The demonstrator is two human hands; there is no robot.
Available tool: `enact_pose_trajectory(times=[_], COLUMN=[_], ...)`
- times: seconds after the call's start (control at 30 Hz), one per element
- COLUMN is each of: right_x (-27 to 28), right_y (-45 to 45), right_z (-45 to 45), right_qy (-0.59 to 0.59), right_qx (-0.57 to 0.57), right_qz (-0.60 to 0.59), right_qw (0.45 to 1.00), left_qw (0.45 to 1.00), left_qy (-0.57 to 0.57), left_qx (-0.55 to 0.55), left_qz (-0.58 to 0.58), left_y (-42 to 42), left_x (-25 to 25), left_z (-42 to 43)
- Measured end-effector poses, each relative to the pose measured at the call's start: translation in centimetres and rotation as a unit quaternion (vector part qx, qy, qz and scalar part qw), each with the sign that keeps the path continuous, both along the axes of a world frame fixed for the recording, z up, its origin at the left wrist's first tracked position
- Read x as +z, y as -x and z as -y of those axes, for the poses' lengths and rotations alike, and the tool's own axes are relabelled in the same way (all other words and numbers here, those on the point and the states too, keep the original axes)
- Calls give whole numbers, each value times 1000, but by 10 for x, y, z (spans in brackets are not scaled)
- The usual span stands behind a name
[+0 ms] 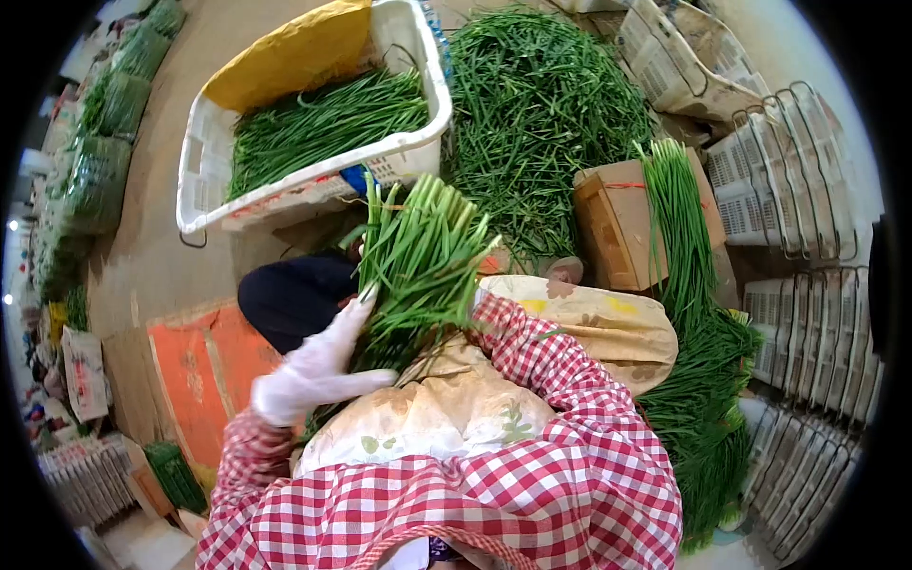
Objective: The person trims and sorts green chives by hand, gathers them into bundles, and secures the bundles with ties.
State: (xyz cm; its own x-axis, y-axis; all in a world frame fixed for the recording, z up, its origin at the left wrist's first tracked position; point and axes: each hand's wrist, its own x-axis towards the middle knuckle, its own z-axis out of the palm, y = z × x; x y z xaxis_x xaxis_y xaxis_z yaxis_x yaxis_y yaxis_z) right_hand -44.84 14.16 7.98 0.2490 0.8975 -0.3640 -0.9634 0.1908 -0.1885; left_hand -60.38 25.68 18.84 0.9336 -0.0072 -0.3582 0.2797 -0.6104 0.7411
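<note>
A thick bunch of green chives (pixel 413 256) stands over my lap, pale cut ends upward, with a thin reddish band near the top. My left hand (pixel 328 366), in a white glove, lies along the bunch's left side, fingers apart and thumb stretched out to the right. From the right, my right hand (pixel 478 299) reaches in against the bunch and holds it; leaves hide nearly all of the hand, fingers included. Beneath is a stained, pale flowered apron (pixel 427 404) across my lap.
A white crate (pixel 313 176) holds chives and a yellow sack. Loose green leaves (pixel 541 114) are heaped ahead. On the right, chives (pixel 679 209) lean over a cardboard box (pixel 617 233), near stacked pale crates (pixel 807 180). Orange cardboard (pixel 195 370) lies at left.
</note>
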Motion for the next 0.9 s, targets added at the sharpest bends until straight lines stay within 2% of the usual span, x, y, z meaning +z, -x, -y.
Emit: enact_pose_trajectory(times=[0.07,0.13,0.17,0.2,0.23,0.27,0.3,0.37,0.43,0.47,0.5,0.57,0.6,0.67,0.7,0.73,0.77,0.8,0.83,0.9], right_x=[-1,-1,0,0,0,1,1,2,2,-1,-5,9,27,32,61,79,68,59,44,39], right_y=[0,2,4,6,7,6,7,-1,-28,-48,-71,-97,-104,-105,-88,-66,-51,-35,-22,-19], right_z=[-1,-2,-2,-1,1,4,7,16,24,25,26,38,49,72,70,58,53,49,45,43], right_qy=[1,2,1,1,1,1,2,-1,-12,-16,4,150,250,196,219,239,247,233,233,233], right_qx=[-15,-19,-22,-22,-21,-16,-12,7,16,2,-45,-177,-232,-170,-83,-36,49,87,91,97], right_qz=[4,12,13,17,19,25,35,71,144,187,225,262,270,387,427,409,442,471,488,506], right_qw=[1000,1000,1000,1000,1000,1000,999,997,989,982,973,937,901,885,874,880,861,846,836,825], left_qw=[983,929,908,860,794,702,666,633,640,648,656,664,690,701,709,711,731,751,771,775], left_qy=[164,187,188,383,529,660,707,750,742,730,709,665,619,602,587,585,559,532,510,511], left_qx=[71,282,323,295,284,266,240,189,191,209,245,315,346,360,369,370,372,374,367,362], left_qz=[-50,153,191,161,96,31,-4,-41,-51,-63,-87,-134,-142,-133,-126,-126,-120,-114,-99,-85], left_y=[3,9,-1,-3,-5,-8,-5,31,69,80,76,69,68,58,54,50,47,46,48,52], left_x=[19,6,-18,-47,-67,-81,-98,-147,-181,-182,-157,-107,-98,-74,-64,-56,-48,-45,-50,-54], left_z=[-47,-70,-73,-74,-63,-45,-34,-24,-25,-26,-23,-15,-14,-7,-3,0,3,4,4,3])
